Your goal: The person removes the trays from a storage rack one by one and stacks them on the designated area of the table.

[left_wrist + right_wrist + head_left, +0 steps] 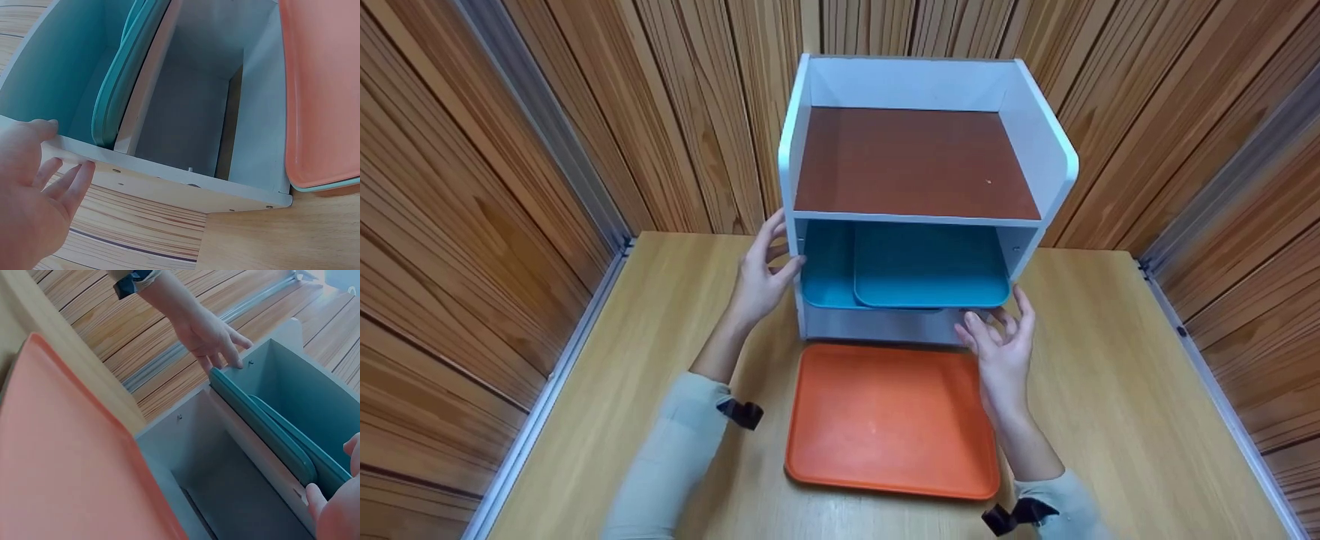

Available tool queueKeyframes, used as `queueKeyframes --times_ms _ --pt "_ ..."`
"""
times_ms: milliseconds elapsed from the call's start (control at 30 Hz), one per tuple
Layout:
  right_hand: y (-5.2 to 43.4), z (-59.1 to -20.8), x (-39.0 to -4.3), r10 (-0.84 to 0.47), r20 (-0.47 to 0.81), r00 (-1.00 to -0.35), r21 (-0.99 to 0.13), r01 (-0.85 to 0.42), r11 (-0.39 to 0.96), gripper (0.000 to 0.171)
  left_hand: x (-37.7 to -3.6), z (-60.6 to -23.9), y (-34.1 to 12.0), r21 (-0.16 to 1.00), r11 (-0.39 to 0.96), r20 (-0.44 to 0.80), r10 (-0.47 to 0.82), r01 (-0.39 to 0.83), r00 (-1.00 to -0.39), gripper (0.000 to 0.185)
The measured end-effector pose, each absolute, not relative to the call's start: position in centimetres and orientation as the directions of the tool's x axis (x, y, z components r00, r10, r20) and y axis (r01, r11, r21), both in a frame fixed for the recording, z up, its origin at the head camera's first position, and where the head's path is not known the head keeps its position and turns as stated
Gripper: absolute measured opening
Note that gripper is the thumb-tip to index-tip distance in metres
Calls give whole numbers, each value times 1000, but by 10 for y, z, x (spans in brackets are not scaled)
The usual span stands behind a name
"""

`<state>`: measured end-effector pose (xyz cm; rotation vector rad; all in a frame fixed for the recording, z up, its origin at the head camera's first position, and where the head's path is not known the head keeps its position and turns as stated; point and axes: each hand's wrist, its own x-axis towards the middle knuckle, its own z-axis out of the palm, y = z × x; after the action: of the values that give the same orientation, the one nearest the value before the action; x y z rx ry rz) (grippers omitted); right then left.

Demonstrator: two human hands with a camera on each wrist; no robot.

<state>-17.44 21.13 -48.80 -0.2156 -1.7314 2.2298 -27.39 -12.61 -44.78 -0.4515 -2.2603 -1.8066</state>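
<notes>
A white shelf unit (909, 221) with a brown top board (915, 161) stands against the back wall. Two overlapping blue trays, a front one (934, 266) and a rear one (829, 262), lie in its middle compartment. With thumb at the front edge and fingers outside, my left hand (765, 281) pinches the unit's left side panel (152, 171). Bent fingers of my right hand (1005, 349) are at the lower right corner of the front blue tray, beside the right side panel; their exact contact is hidden. On the table before the unit lies an orange tray (892, 420).
Below the blue trays is a lower compartment (185, 107) with grey inner walls. The table (1125, 390) is bounded by wood-patterned walls (457, 187) at the left, back and right, with metal rails (562, 360) along its side edges.
</notes>
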Motion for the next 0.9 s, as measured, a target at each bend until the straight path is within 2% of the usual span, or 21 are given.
queueKeyframes --times_ms 433,900 --pt "202 -480 -194 369 74 -927 -959 -168 -230 81 -275 -448 -126 912 211 336 102 351 -936 75" --pt "198 -476 -195 404 67 -912 -962 -167 -218 80 -275 -448 -126 914 221 326 96 340 -940 75"
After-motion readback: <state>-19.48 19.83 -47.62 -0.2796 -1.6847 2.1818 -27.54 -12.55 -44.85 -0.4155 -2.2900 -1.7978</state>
